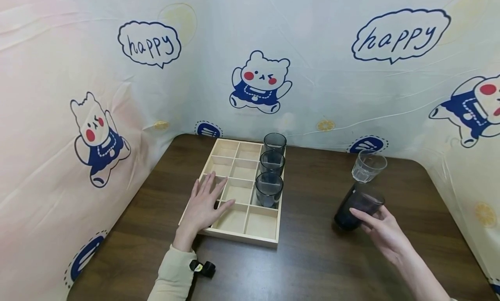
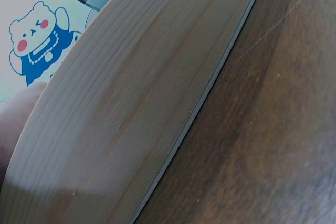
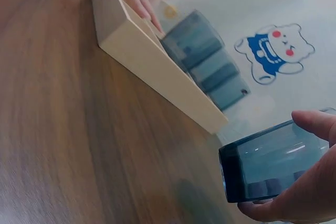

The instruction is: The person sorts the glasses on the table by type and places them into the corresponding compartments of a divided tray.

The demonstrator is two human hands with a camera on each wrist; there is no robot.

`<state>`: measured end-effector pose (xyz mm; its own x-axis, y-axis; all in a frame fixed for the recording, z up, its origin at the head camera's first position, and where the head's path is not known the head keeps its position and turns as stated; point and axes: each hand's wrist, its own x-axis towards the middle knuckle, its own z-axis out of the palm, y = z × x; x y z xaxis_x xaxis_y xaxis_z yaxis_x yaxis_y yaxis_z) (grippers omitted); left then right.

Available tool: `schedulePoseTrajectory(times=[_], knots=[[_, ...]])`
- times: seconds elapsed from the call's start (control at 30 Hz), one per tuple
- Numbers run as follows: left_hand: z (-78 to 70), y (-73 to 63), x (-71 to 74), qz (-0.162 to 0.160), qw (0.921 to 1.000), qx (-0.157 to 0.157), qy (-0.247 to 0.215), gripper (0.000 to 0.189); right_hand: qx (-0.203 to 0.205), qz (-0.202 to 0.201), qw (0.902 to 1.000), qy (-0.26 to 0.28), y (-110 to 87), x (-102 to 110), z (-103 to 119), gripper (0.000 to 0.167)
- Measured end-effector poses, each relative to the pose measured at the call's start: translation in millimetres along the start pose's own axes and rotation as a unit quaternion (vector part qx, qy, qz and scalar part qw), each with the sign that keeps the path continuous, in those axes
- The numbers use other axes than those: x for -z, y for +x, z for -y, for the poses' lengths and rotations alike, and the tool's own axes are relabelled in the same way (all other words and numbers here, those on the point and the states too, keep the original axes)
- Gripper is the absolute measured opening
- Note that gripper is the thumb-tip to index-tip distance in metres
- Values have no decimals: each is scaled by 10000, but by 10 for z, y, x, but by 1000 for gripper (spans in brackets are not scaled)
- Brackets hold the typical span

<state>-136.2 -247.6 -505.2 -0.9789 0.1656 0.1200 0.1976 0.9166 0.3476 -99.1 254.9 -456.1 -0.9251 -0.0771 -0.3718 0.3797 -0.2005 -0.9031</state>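
My right hand grips a dark tinted glass, tilted with its base down to the left. In the right wrist view, thumb and fingers wrap the upper part of this glass, its thick base facing the wooden box. My left hand lies with spread fingers over the left side of a light wooden divided box. Three more tinted glasses stand in a row along the box's right column: a near one, a middle one and a far one.
A clear glass stands on the dark wooden table just behind the held glass. Patterned cloth hangs along the back and sides of the table. A black strap device sits on the left wrist.
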Motion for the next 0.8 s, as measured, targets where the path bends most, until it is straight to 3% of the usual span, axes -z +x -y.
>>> schedulePoseTrajectory(times=[0.17,0.47,0.8], knots=[[8,-2,-1,54,10000,32,-7,84,-7,152,9993,-334,-19,-178,-44,47],[0,-6,-2,48,10000,41,-12,84,544,675,9955,-395,-48,-547,-27,53],[10,13,-6,-9,10000,-7,37,84,507,913,9913,-806,-54,-877,-6,57]])
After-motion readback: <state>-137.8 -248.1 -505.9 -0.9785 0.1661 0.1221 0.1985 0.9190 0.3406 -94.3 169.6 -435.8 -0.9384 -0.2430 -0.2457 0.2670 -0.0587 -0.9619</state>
